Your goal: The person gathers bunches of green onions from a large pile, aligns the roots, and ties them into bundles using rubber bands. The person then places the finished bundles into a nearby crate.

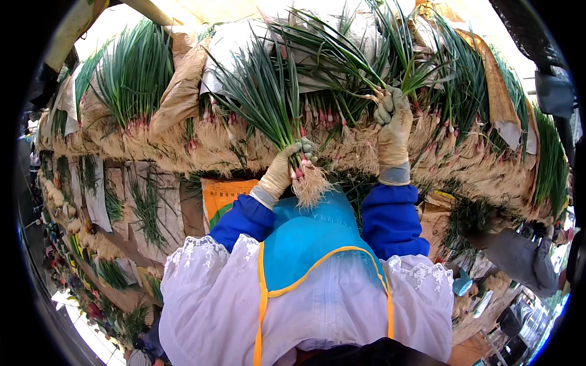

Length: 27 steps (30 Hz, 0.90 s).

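My left hand (284,170), in a pale work glove with grey-green fingertips, is closed around a bunch of green garlic-like plants (270,107). The leaves fan up and away from me. Pink-white bulbs and a tuft of pale roots (311,183) hang below the fist. In a matching glove, my right hand (393,116) has its fingers curled round the base of a few leafy stalks (352,57), whose leaves reach up and to the left. Just behind both hands runs a long bank of the same plants, with bulbs (322,114) and matted roots (462,176) facing me.
Woven sacking (183,89) and white sheeting (229,55) partly cover the bank. Upright bundles (137,73) stand at left. An orange printed sack (226,194) lies below my left hand. Loose leaves (149,210) litter sheets at left. Another person's grey-clad limb (517,256) shows at right.
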Motion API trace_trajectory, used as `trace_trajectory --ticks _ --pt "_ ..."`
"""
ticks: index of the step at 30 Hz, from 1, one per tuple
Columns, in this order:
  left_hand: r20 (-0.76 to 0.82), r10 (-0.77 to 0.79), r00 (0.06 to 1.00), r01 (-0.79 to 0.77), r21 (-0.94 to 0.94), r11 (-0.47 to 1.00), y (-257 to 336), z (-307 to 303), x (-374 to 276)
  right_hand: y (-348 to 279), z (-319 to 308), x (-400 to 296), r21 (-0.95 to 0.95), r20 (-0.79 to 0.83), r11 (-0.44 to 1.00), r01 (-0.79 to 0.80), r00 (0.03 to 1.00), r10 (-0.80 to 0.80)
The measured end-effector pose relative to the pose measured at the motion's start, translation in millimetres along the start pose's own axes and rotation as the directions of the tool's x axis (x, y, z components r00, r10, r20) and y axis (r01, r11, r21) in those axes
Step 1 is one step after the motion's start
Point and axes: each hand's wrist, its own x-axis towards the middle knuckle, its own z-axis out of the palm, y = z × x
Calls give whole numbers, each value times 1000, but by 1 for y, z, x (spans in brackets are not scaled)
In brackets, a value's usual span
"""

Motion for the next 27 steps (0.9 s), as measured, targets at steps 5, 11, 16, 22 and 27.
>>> trace_trajectory --ticks 5,11,16,22,27 --pt "59 -86 995 88 -24 996 -1 6 5 57 26 -22 -674 61 632 -383 824 563" --pt "102 -164 981 175 -109 979 2 -12 7 107 40 -36 -206 -15 674 -709 691 722" --pt "88 -118 989 121 -33 992 0 1 5 113 50 -55 -199 -243 833 -515 850 468" --pt "-138 -66 988 82 116 990 -5 3 3 122 45 -59 -749 -131 655 -93 991 -9" --pt "-76 -91 993 100 133 986 -3 9 6 107 52 -71 -274 -205 916 -292 949 241"
